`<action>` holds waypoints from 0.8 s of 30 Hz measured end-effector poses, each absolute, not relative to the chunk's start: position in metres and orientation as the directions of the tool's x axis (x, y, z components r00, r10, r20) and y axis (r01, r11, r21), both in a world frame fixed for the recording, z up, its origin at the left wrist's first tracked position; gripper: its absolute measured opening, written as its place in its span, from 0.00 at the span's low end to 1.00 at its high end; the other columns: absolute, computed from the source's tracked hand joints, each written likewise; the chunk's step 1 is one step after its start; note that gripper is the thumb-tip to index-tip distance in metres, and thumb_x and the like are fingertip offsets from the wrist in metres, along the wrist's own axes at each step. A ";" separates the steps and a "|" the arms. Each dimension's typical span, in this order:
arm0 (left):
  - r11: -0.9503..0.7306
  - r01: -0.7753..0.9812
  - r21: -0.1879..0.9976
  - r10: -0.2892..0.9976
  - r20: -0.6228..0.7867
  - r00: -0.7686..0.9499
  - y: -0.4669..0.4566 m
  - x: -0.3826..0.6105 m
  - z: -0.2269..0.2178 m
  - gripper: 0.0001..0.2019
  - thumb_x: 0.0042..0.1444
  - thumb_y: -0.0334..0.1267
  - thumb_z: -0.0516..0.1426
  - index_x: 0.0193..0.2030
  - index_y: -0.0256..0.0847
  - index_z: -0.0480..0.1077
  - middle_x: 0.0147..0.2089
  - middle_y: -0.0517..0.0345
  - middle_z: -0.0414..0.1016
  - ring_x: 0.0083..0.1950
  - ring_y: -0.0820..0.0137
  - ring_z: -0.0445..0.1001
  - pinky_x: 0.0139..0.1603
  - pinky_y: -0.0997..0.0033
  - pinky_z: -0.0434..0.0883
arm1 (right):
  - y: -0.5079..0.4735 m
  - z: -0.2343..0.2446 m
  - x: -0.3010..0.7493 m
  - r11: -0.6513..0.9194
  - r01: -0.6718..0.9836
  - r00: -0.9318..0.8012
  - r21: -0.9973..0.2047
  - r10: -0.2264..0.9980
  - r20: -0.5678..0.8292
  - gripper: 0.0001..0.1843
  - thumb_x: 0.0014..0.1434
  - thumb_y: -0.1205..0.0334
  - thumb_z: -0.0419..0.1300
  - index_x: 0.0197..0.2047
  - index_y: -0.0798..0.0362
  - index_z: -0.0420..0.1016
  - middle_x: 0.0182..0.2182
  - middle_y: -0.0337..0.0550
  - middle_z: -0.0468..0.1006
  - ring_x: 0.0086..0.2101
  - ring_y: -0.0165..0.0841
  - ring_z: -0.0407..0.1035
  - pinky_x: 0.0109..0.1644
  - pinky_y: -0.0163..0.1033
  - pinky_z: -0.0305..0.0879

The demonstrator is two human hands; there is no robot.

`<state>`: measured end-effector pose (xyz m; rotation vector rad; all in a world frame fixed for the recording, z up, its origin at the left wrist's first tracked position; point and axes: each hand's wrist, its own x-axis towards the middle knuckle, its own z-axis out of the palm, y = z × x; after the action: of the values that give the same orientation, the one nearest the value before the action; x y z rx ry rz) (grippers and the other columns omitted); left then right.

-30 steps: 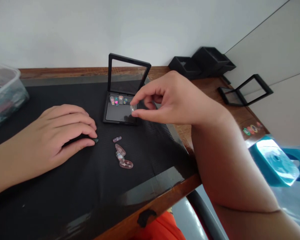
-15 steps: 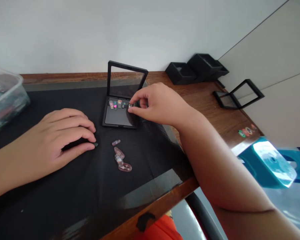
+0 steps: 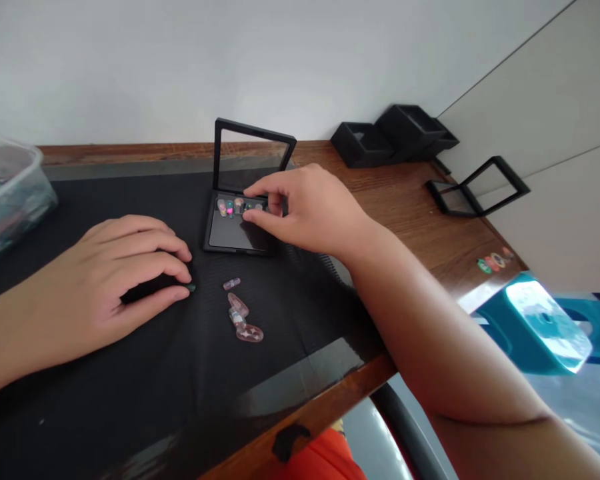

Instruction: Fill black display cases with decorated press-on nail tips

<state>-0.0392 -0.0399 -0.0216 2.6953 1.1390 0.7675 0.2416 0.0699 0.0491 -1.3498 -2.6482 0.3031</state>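
A small black display case [image 3: 230,235] stands with its clear lid [image 3: 253,133] raised on a black mat [image 3: 130,373]. A row of coloured press-on nails [image 3: 233,207] lies along its back edge. My right hand [image 3: 310,213] reaches over the case, thumb and forefinger pinched on a small clear nail at the right end of that row. My left hand [image 3: 115,273] rests flat on the mat, fingers spread, one fingertip beside a dark green nail [image 3: 192,287]. Loose pink nails [image 3: 243,321] and a small one [image 3: 231,283] lie in front of the case.
A clear plastic tub [image 3: 10,193] sits at the far left. Stacked black trays [image 3: 395,133] and an empty black frame [image 3: 475,187] stand at the back right of the wooden table. Small coloured pieces [image 3: 495,262] lie near its right edge, with a teal stool [image 3: 535,320] beyond.
My right hand has gone down and forward with the clear nail, from above the case's front right corner to the nail row. My left hand has stayed put.
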 end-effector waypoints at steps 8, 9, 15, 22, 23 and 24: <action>-0.723 0.624 0.296 0.685 0.421 0.595 -0.040 -0.040 -0.022 0.06 0.76 0.44 0.58 0.49 0.52 0.77 0.54 0.63 0.82 0.61 0.62 0.74 0.66 0.59 0.65 | 0.067 0.044 0.239 0.644 0.727 -0.657 -0.237 0.753 0.032 0.16 0.71 0.56 0.69 0.58 0.44 0.91 0.38 0.39 0.89 0.39 0.36 0.79 0.47 0.41 0.66; -0.717 0.627 0.303 0.692 0.420 0.588 -0.041 -0.040 -0.022 0.06 0.76 0.43 0.58 0.49 0.52 0.77 0.54 0.63 0.82 0.61 0.61 0.75 0.66 0.59 0.65 | 0.068 0.044 0.240 0.641 0.729 -0.654 -0.238 0.756 0.031 0.15 0.71 0.56 0.69 0.58 0.44 0.91 0.37 0.39 0.88 0.39 0.35 0.79 0.46 0.41 0.66; -0.691 0.645 0.326 0.715 0.438 0.545 -0.043 -0.039 -0.022 0.09 0.76 0.46 0.57 0.45 0.55 0.79 0.53 0.66 0.83 0.60 0.62 0.76 0.66 0.60 0.66 | 0.071 0.046 0.244 0.624 0.731 -0.644 -0.275 0.765 0.024 0.15 0.68 0.57 0.71 0.57 0.45 0.91 0.33 0.37 0.86 0.35 0.33 0.76 0.43 0.40 0.62; -0.716 0.639 0.281 0.693 0.394 0.604 -0.040 -0.044 -0.022 0.10 0.73 0.41 0.59 0.53 0.58 0.82 0.58 0.70 0.82 0.63 0.63 0.75 0.69 0.61 0.66 | 0.078 0.057 0.253 0.568 0.762 -0.603 -0.312 0.797 -0.020 0.16 0.65 0.56 0.71 0.55 0.51 0.90 0.34 0.39 0.84 0.35 0.33 0.73 0.40 0.40 0.58; -0.712 0.633 0.302 0.698 0.403 0.592 -0.040 -0.043 -0.022 0.11 0.73 0.41 0.59 0.54 0.59 0.82 0.58 0.70 0.82 0.64 0.63 0.74 0.70 0.62 0.65 | 0.079 0.058 0.253 0.556 0.775 -0.593 -0.301 0.804 -0.040 0.15 0.65 0.56 0.71 0.53 0.51 0.90 0.33 0.39 0.84 0.35 0.33 0.72 0.39 0.40 0.57; -0.704 0.629 0.330 0.706 0.419 0.571 -0.040 -0.042 -0.021 0.11 0.74 0.41 0.58 0.53 0.59 0.83 0.58 0.70 0.82 0.64 0.64 0.74 0.71 0.64 0.64 | 0.079 0.058 0.253 0.549 0.784 -0.587 -0.291 0.808 -0.057 0.15 0.64 0.56 0.71 0.52 0.51 0.91 0.33 0.39 0.84 0.34 0.33 0.72 0.39 0.40 0.57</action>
<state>-0.0423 -0.0405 -0.0210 2.6545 1.1358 0.8056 0.2534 0.0792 0.0579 -1.3856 -2.6902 0.4407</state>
